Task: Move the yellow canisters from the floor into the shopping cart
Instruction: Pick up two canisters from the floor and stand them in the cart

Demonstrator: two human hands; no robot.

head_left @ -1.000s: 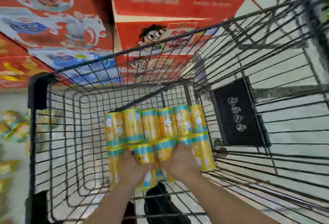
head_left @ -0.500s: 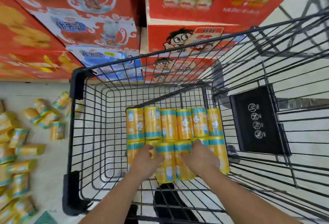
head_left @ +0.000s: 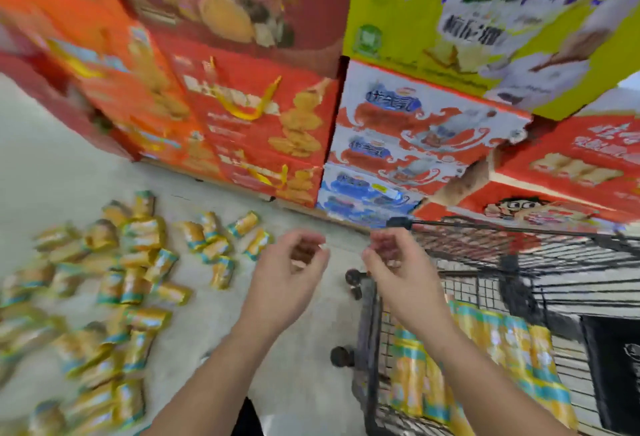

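Left hand (head_left: 287, 273) and right hand (head_left: 398, 269) hover with loose, empty grips between yellow canisters (head_left: 138, 262) scattered on the floor (head_left: 69, 158) and a shopping cart (head_left: 372, 331) holding more canisters (head_left: 512, 349).

Both bare arms reach forward. The left hand (head_left: 287, 269) hangs in the air just left of the shopping cart (head_left: 372, 325), fingers loosely bent, holding nothing. The right hand (head_left: 394, 264) hangs over the cart's left edge, just the same.

Floor canisters (head_left: 142, 233) motion-blurred, cart (head_left: 485, 227) cut off at right edge, stacked cartons (head_left: 270, 131) smeared
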